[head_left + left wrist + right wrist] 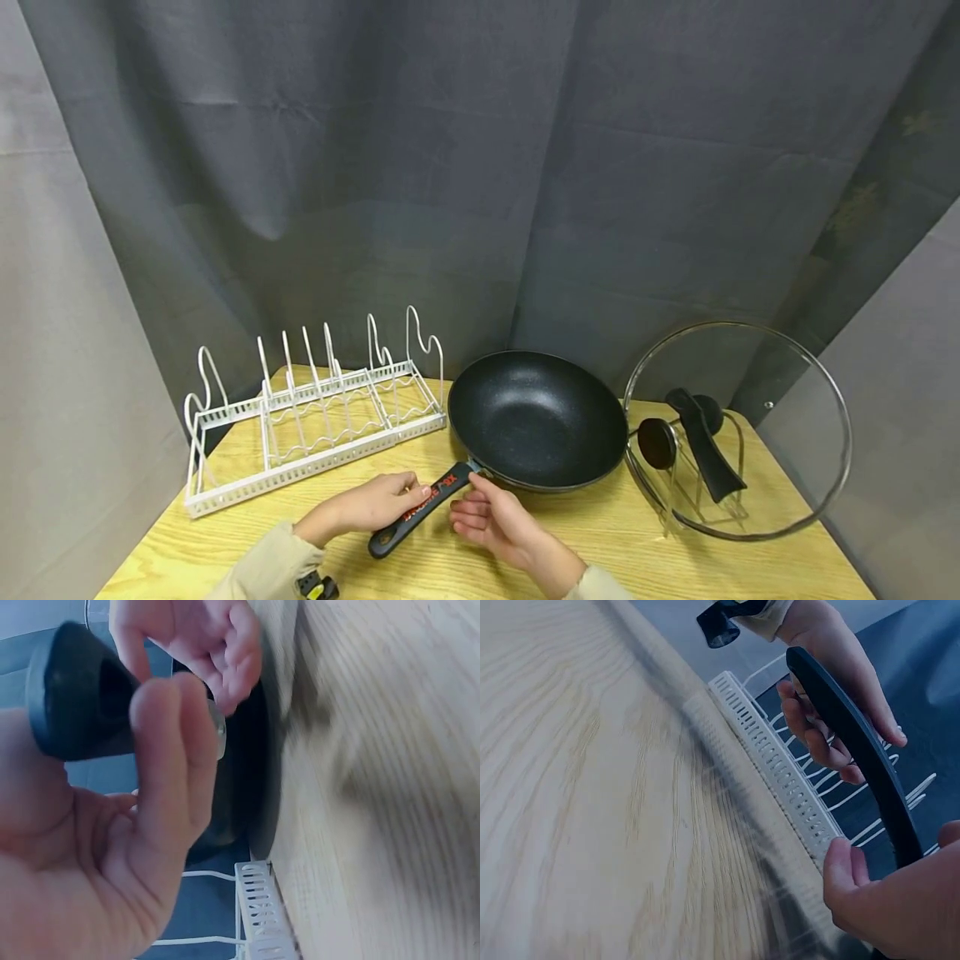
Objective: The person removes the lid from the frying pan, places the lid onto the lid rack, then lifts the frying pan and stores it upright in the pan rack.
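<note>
A black non-stick wok (536, 421) sits on the wooden table, its long black handle (405, 518) with red lettering pointing toward me. My left hand (375, 502) holds that handle near its middle, thumb on top and fingers beneath; two of its fingers (176, 750) lie along the underside in the left wrist view. Close to where the handle meets the bowl is my right hand (502, 525), palm turned toward the handle. Its fingers are loosely bent, and its thumb tip is right at the handle's side. The right wrist view has the handle (855, 742) passing between both hands.
A white wire rack (315, 454) with upright dividers stands left of the wok. To the right, a large glass lid (840, 417) with a metal rim leans upright in a wire stand, beside black knobs and a black handle (705, 450). A grey curtain (465, 167) hangs behind.
</note>
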